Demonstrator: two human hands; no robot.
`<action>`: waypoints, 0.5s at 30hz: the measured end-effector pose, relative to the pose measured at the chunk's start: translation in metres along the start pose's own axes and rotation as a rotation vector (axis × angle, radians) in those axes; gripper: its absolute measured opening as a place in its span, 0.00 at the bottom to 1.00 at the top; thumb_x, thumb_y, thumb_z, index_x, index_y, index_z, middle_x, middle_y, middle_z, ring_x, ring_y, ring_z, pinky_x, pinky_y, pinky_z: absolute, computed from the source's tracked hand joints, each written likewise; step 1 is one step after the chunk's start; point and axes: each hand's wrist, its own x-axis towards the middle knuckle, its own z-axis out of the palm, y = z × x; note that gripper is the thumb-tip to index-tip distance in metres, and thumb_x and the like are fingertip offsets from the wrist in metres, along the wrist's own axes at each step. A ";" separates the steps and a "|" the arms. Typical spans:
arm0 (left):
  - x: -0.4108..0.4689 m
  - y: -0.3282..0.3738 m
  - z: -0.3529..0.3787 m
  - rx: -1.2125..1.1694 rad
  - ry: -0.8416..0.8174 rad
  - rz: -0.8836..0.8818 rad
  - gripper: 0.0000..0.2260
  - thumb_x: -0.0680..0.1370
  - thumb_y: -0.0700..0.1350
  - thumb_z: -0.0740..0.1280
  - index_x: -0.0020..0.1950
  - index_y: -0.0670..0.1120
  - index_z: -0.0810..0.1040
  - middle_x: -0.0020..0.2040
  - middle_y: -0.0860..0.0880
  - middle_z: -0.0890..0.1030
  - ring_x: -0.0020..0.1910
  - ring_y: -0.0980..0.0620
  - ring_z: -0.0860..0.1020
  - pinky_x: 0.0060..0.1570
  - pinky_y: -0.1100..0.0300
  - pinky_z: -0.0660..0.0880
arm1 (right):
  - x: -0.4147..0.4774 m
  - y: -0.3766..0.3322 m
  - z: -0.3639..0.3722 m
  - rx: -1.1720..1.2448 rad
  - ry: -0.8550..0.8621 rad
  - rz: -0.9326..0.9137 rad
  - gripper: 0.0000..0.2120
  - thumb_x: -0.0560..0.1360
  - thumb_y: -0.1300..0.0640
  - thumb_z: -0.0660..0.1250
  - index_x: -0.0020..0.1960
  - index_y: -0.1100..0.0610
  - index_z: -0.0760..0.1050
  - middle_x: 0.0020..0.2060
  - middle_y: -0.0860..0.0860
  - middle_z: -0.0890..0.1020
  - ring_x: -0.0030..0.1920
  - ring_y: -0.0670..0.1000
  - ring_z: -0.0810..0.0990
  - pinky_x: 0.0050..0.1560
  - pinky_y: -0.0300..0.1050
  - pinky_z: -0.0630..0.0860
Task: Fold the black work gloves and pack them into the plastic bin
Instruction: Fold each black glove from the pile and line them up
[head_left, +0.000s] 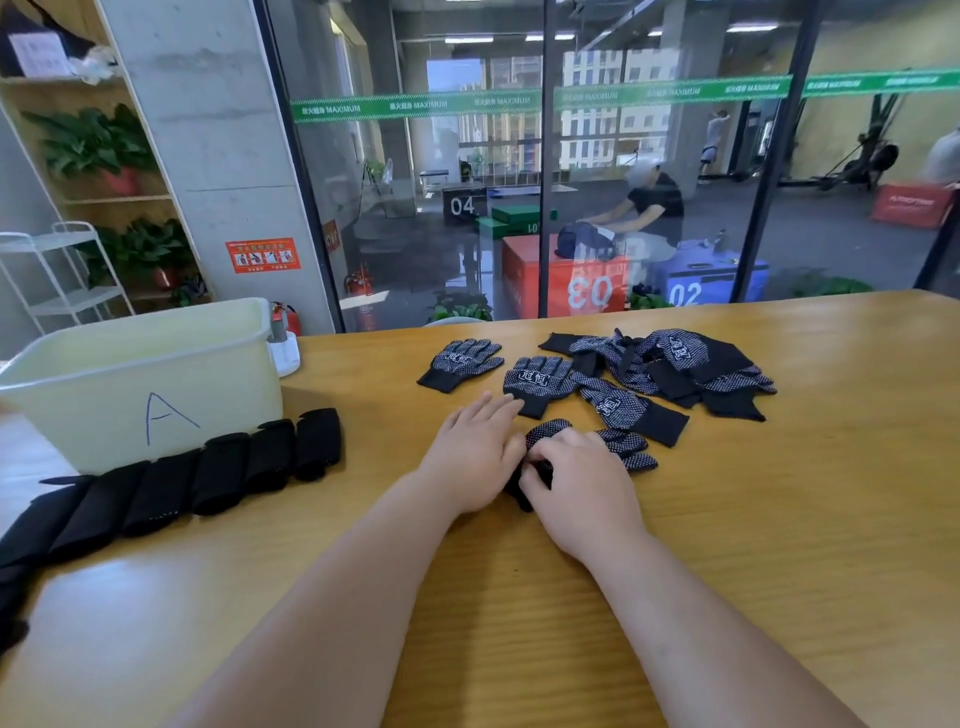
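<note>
right hand (582, 480) on glove (626, 448) (left (471, 453) alongside)

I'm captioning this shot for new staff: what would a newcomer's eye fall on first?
First, the two hands at the middle of the table: the right hand pinches a dotted black glove, and the left hand lies flat beside it. Beyond them, to the right, sprawls a loose pile of such gloves. At the left, a row of folded gloves lies in front of a pale bin marked A.

Gym, numbered plyo boxes (566, 275), glass wall (649, 182)
</note>
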 end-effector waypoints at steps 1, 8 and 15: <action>0.008 0.001 0.001 0.002 -0.026 -0.004 0.25 0.88 0.55 0.51 0.86 0.53 0.58 0.86 0.54 0.58 0.86 0.53 0.49 0.84 0.47 0.48 | 0.001 0.001 0.001 -0.005 0.005 0.004 0.11 0.80 0.41 0.64 0.53 0.44 0.82 0.52 0.43 0.79 0.57 0.52 0.74 0.56 0.53 0.75; 0.016 0.001 0.010 0.137 0.000 -0.014 0.24 0.88 0.54 0.48 0.81 0.51 0.71 0.79 0.51 0.73 0.84 0.52 0.59 0.84 0.47 0.47 | 0.006 0.006 0.006 0.014 0.029 0.025 0.07 0.78 0.43 0.66 0.50 0.43 0.80 0.51 0.42 0.77 0.56 0.51 0.73 0.55 0.53 0.75; -0.034 -0.016 -0.015 0.183 0.099 -0.020 0.25 0.86 0.54 0.48 0.65 0.51 0.84 0.59 0.52 0.80 0.60 0.52 0.78 0.77 0.51 0.63 | -0.002 0.003 -0.001 0.054 -0.030 -0.093 0.05 0.78 0.44 0.67 0.52 0.41 0.80 0.52 0.38 0.77 0.57 0.47 0.72 0.57 0.49 0.74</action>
